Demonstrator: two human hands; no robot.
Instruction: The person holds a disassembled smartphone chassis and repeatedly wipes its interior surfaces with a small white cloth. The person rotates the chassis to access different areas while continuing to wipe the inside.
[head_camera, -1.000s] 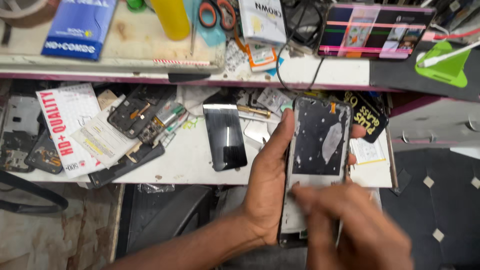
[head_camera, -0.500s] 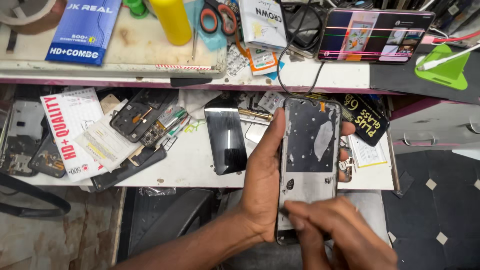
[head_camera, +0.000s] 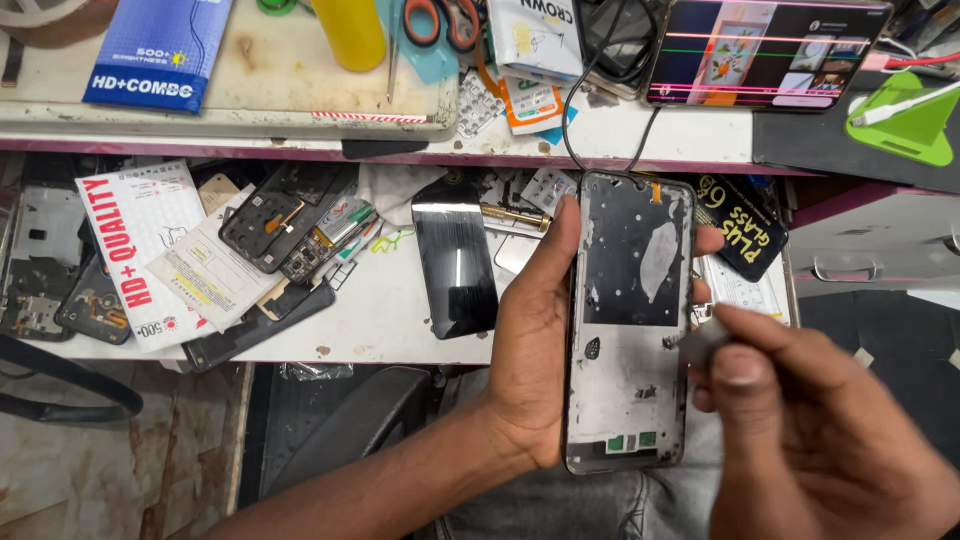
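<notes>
Two hands on one bare phone frame (head_camera: 628, 330) above the bench (head_camera: 390, 310): left hand (head_camera: 535, 340) clamps its edges, right hand (head_camera: 800, 420) fingers pinch a blurred tool (head_camera: 700, 342) at its right edge; a slip could gouge it.

Only 1 view: a head-worn camera looks steeply down from close above, facing forward over the cluttered white tabletop (head_camera: 390, 320). The left hand (head_camera: 530, 350) and right hand (head_camera: 810, 430) fill the lower frame; a raised white shelf (head_camera: 690, 130) crosses the top.
</notes>
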